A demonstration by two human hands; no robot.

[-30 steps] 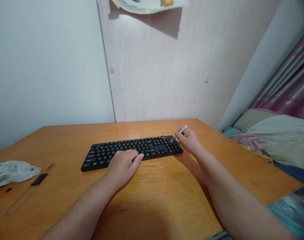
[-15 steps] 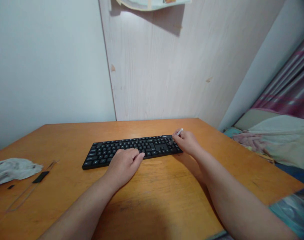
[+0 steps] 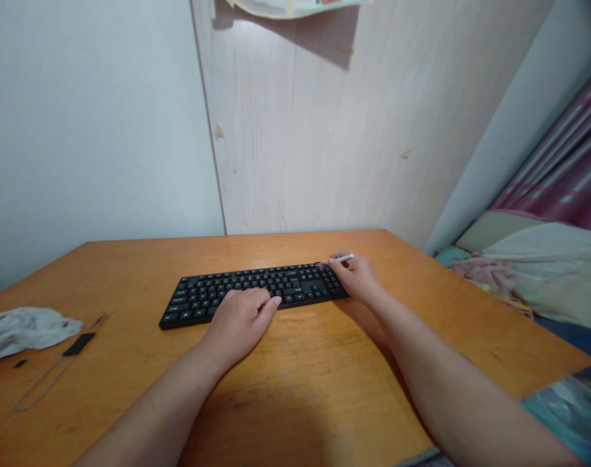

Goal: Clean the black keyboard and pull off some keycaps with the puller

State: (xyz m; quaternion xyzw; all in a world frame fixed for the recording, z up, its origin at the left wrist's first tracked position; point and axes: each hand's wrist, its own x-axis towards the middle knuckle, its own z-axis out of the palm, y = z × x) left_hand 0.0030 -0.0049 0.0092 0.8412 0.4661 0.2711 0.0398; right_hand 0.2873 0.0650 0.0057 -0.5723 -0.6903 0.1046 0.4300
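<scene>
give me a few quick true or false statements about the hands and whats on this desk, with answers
1. The right hand holds a slim white stick. True.
2. The left hand holds the stick. False: it rests on the near edge of the black keyboard, with nothing visible in it.
3. The crumpled grey cloth lies right of the keyboard. False: it lies far to the keyboard's left, on the wooden table.
4. A small black rectangular piece lies beside the cloth. True.
</scene>
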